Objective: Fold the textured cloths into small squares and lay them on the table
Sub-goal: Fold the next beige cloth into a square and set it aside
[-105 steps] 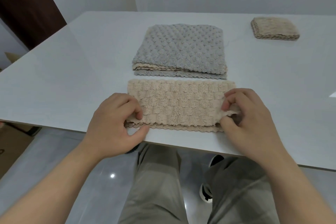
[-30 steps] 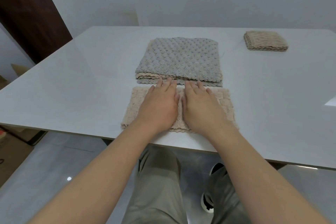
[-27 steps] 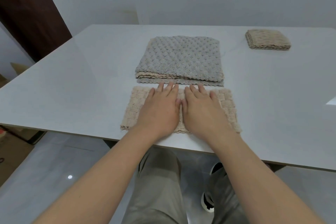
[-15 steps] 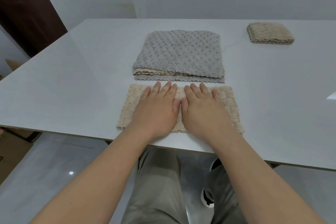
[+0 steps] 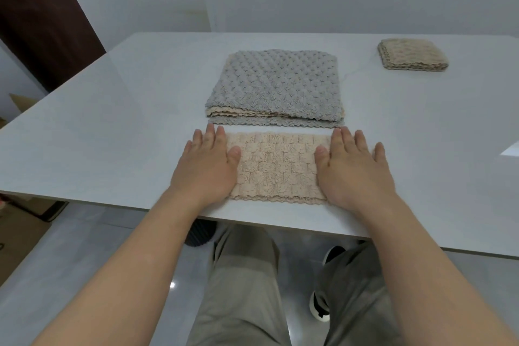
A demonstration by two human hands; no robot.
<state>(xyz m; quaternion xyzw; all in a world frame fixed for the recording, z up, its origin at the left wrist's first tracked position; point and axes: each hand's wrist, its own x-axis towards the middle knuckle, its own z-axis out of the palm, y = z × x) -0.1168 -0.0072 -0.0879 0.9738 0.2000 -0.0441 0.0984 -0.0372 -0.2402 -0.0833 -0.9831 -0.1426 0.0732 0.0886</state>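
Left hand and right hand are being held flat, fingers straight, one on each end of the beige strip, which is being pressed against the table near its front edge. Just behind it a grey-topped stack is lying; a folded square is sitting well apart at far right.
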